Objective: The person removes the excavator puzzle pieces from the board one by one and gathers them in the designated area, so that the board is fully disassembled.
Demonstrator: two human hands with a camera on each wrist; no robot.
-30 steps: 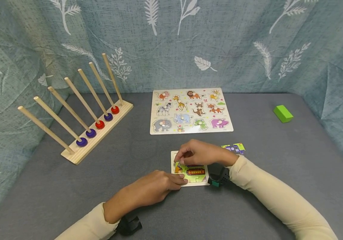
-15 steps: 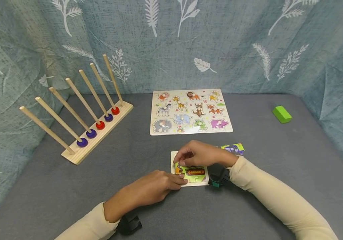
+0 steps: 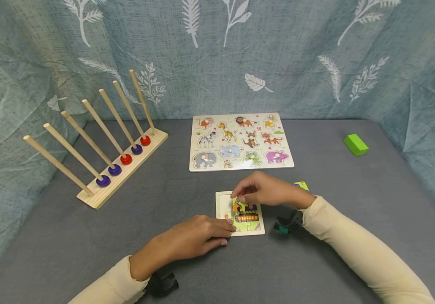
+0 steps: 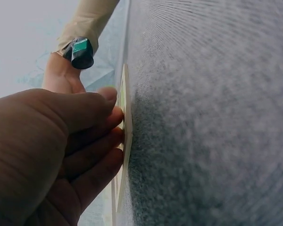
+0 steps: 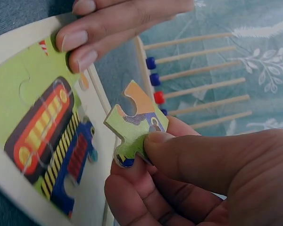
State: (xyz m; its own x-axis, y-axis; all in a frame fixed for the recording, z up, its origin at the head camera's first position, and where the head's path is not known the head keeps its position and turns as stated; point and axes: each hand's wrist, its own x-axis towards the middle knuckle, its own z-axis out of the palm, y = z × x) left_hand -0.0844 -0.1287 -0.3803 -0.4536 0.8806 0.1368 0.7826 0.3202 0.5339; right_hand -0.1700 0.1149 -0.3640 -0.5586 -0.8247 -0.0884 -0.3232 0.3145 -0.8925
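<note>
In the head view, a small wooden jigsaw tray (image 3: 223, 205) lies on the grey table. Its lower and right parts hold pieces with a digger track picture (image 5: 42, 127). My left hand (image 3: 194, 237) rests its fingertips on the tray's lower left edge, fingers mostly straight. Above the tray, my right hand (image 3: 272, 190) pinches a jigsaw piece (image 5: 139, 123) between thumb and fingers. This green, orange and blue piece is tilted and apart from the tray, as the right wrist view shows. The tray's upper left shows bare wood.
Loose jigsaw pieces (image 3: 301, 185) lie behind the right wrist, partly hidden. An animal peg puzzle (image 3: 242, 141) lies at the back. A wooden peg stand (image 3: 126, 169) with red and blue rings stands at left, a green block (image 3: 356, 145) at right. Patterned curtain (image 3: 217, 63) hangs behind.
My right hand has lifted the jigsaw piece from the tray's left side and shifted right, baring wood there. My left thumb has spread slightly from the fingers, which stay on the tray edge.
</note>
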